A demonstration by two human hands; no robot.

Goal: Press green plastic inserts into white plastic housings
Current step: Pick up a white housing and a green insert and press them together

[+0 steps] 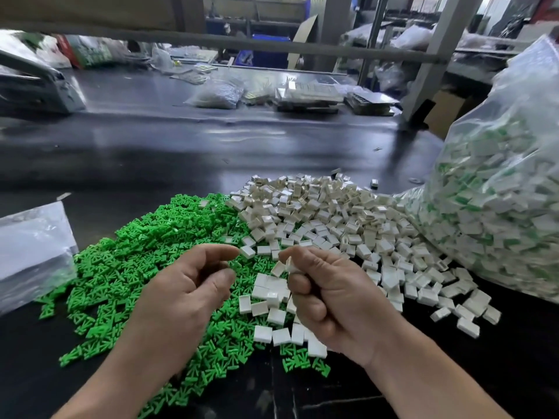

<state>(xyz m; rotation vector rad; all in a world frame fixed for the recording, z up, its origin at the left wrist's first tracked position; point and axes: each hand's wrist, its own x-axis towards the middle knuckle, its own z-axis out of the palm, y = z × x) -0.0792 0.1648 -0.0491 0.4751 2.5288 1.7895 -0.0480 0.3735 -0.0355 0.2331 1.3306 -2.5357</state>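
Right grip [329, 294] pinches a white housing [291, 264], left grip [187, 288] seems to pinch a green insert [235, 265], held just apart over the green pile [127, 267] near the surface's [181, 152] front edge, guessing to line them up for pressing.

No text is readable; the green-printed bag [90, 52] far left perhaps carries blurred lettering.

Two hands [187, 285] [329, 294], one heap of green inserts [127, 261], one of white housings [320, 213].
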